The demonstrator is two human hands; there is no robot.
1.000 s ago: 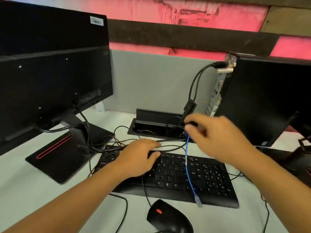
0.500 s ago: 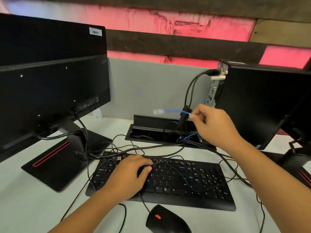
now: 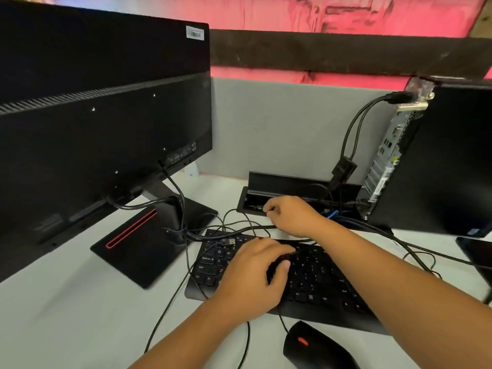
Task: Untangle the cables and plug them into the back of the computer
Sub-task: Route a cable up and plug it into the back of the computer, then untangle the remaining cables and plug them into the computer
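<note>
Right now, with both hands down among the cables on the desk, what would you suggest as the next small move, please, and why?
Probably lift the loose black USB plug lying on the black keyboard clear with the right hand. Thin black cables cross over the keys, the left hand already rests on them, and the black computer tower's rear ports stand open to the right.

left hand (image 3: 255,278) on keyboard (image 3: 319,288), cables (image 3: 239,230) tangled

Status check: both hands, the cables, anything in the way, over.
Left hand curled on a black cable over the keyboard. Right hand pinching cable by the desk cable box. Cables tangled; USB plug loose.
</note>
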